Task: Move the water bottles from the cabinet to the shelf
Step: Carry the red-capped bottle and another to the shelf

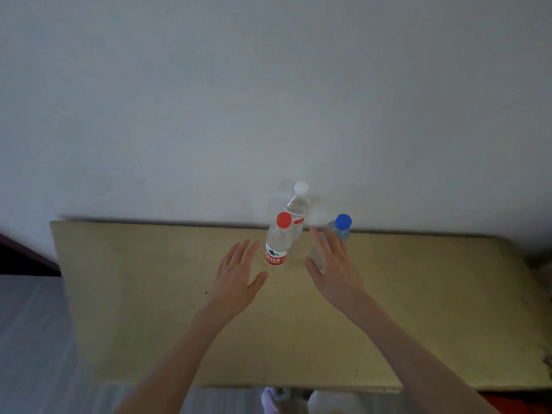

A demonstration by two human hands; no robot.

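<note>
Three clear water bottles stand upright near the back of a tan wooden top (167, 294). The red-capped bottle (278, 243) with a red label is nearest me. Behind it stands a white-capped bottle (297, 204), close to the wall. A blue-capped bottle (341, 228) is to the right, partly hidden by my fingers. My left hand (239, 273) hovers open just left of the red-capped bottle, fingers straight. My right hand (330, 264) hovers open just right of it, in front of the blue-capped bottle. Neither hand holds anything.
A plain white wall (268, 100) rises right behind the wooden top. Grey floor (30, 339) lies to the left, with a dark red strip at the far left. The top's front edge runs near my feet at the bottom.
</note>
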